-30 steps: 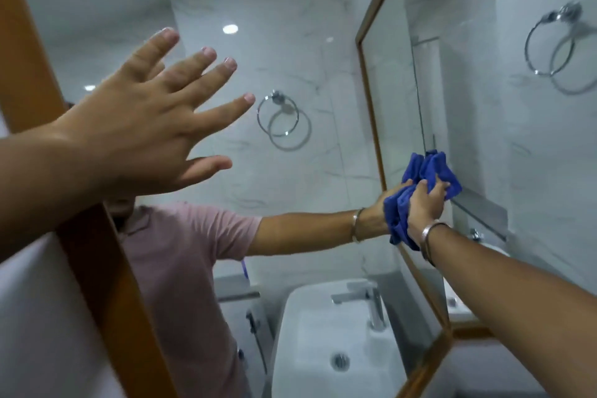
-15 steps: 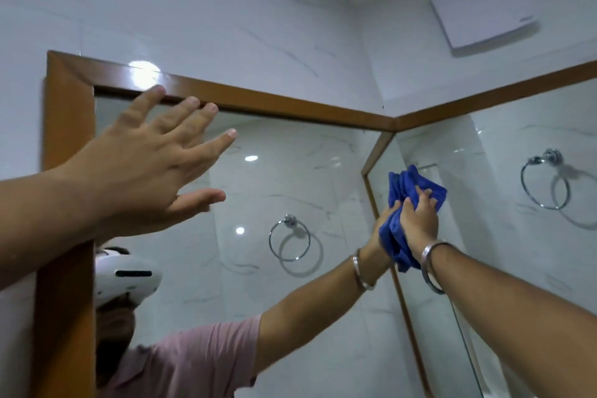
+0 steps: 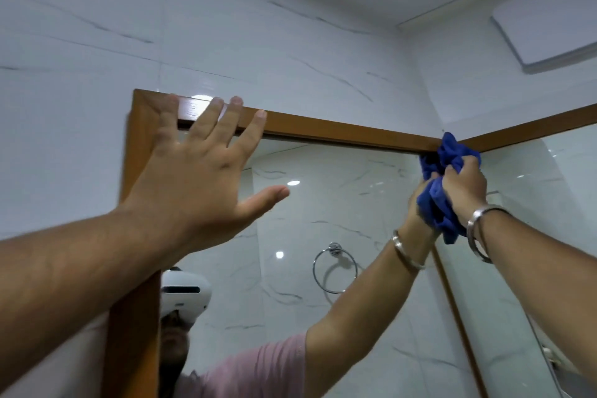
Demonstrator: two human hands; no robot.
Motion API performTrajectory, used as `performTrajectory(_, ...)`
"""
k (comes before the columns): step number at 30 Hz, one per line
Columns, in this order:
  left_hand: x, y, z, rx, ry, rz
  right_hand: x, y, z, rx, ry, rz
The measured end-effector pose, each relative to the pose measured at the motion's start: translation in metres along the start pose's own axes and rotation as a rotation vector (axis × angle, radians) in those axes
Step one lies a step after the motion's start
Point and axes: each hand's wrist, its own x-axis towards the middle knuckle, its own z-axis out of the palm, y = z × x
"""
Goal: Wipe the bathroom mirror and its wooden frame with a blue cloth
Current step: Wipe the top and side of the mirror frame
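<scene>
my right hand (image 3: 465, 187) has its fingers (image 3: 452, 171) curled tight around the bunched blue cloth (image 3: 452, 152), and the top of the wad is pressed up against the wooden frame (image 3: 339, 132) right at the corner where the top rail meets the next mirror panel. the rail's long axis runs away from those fingers toward my left, sloping slightly upward in this view, so the unwiped length lies sideways from the cloth, not above or below it. my left hand (image 3: 200, 171) is at the far end of that same rail, fingers spread wide and holding nothing, the tips resting on or just in front of the wood near the left corner; i can't tell whether they truly touch. the mirror (image 3: 323, 203) glass sits just below the rail, under both hands, between them. i judge the next stroke is a drag of the cloth along the rail toward my left hand, and the right hand, already on the wood, is the one to do it. the loose tail of cloth hanging by my wrist could smear the glass as i go.
</scene>
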Motion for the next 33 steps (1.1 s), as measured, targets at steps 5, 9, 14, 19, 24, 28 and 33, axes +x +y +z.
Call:
performTrajectory(5, -0.032, -0.016, -0.007, -0.103, -0.064, -0.132, -0.091, -0.069, 0.008, 0.180, -0.107, -0.195)
performTrajectory(9, -0.081, -0.056, -0.016, -0.088, -0.228, 0.054, -0.178, -0.138, 0.013, 0.274, -0.230, -0.330)
performTrajectory(14, -0.130, -0.077, -0.026, -0.124, -0.355, 0.042, -0.275, -0.230, 0.025, 0.285, -0.519, -0.549)
performTrajectory(19, -0.152, -0.079, -0.029, -0.077, -0.386, 0.015, -0.303, -0.266, 0.017, 0.237, -0.650, -0.701)
performTrajectory(24, -0.166, -0.078, -0.020, -0.067, -0.275, 0.031, -0.282, -0.252, 0.007, -0.158, -0.597, -0.991)
performTrajectory(28, -0.171, -0.076, -0.014, -0.065, -0.162, 0.004, -0.297, -0.246, 0.022, -0.074, -0.506, -0.913)
performTrajectory(33, -0.173, -0.072, -0.015, -0.035, -0.158, -0.016, -0.335, -0.200, 0.013, -0.006, -0.476, -0.879)
